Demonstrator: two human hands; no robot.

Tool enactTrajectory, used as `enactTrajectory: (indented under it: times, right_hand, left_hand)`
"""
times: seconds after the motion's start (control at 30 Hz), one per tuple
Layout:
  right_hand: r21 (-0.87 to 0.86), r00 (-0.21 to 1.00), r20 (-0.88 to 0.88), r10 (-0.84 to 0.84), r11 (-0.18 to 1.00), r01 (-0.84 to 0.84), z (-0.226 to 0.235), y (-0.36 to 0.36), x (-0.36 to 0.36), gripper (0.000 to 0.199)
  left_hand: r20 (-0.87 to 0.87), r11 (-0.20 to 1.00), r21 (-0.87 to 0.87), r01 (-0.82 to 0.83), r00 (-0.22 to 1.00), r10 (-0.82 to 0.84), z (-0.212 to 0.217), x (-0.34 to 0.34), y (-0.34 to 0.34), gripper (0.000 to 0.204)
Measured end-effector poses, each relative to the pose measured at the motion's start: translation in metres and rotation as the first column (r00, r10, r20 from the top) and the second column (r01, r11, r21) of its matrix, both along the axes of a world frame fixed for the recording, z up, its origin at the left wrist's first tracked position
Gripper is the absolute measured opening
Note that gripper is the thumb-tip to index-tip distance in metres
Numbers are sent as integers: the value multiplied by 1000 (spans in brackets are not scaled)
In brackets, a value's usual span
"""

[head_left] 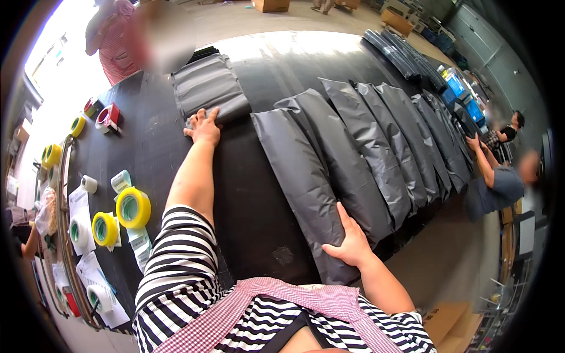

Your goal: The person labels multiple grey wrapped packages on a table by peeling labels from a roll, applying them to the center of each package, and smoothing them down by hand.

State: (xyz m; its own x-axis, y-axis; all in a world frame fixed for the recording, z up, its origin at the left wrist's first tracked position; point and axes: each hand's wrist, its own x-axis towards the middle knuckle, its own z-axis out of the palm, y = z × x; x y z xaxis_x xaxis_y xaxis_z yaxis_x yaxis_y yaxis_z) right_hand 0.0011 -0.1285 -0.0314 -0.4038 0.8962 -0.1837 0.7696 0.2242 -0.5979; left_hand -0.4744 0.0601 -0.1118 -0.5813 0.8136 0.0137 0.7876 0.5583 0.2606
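Observation:
My left hand (204, 126) lies on the near edge of a stack of flat grey plastic bags (209, 88), fingers spread and slightly bent. To the right, my right hand (351, 240) rests open on the near end of a long, filled grey plastic package (297, 182), its thumb apart from the fingers. That package is the leftmost of several similar ones in a row, overlapping side by side; the neighbouring grey package (341, 159) touches it. Whether anything is pinched under my fingertips is not visible.
On the black table (253, 235), yellow tape rolls (133, 207), label rolls and papers lie left, near a red tape dispenser (108, 117). Dark wrapped rolls (406, 56) lie far right. A co-worker (497, 182) handles a package at right; another person (118, 47) stands beyond the table.

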Motion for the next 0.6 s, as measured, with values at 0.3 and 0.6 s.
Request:
enactTrajectory:
  times: [0.3,0.6]
  right_hand:
    - [-6,989,133,66,998,-65,-6,32,-31,112]
    - [186,985,45,-169,970,158,-17,110,88,88]
  left_hand:
    - [175,787,554,272,886,-430,33,169,-90,58]
    - [371,887,128,445,808,-459,75,285,-115,57]
